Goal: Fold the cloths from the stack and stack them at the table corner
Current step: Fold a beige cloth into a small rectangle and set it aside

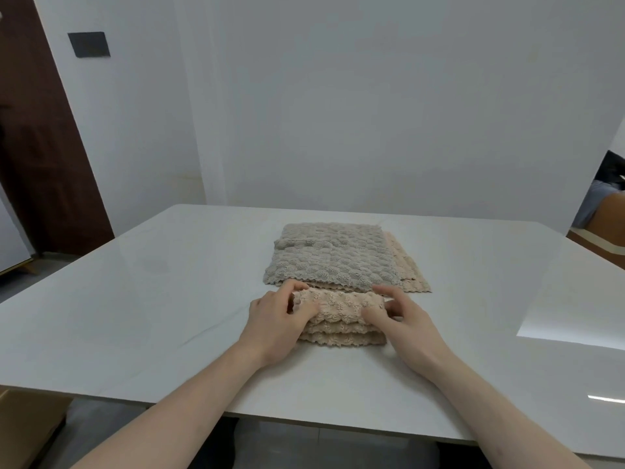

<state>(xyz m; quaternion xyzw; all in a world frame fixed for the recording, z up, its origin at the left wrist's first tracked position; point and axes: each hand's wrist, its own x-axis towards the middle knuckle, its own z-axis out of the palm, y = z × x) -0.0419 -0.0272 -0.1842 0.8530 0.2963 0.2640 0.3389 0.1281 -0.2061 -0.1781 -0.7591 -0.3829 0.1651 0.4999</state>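
Observation:
A folded beige cloth [340,316] lies in several layers on the white table [135,299], just in front of the stack. My left hand [275,324] grips its left end, with the fingers curled over the top layer. My right hand [404,318] pinches its right end. Behind it lies the stack of flat cloths, a grey cloth [329,255] on top and a beige cloth [406,265] showing along the right edge beneath it.
The table's near edge runs below my forearms. A white wall stands behind the table. A brown door [44,147] is at the left. A person's sleeve [592,204] shows at the far right beyond the table.

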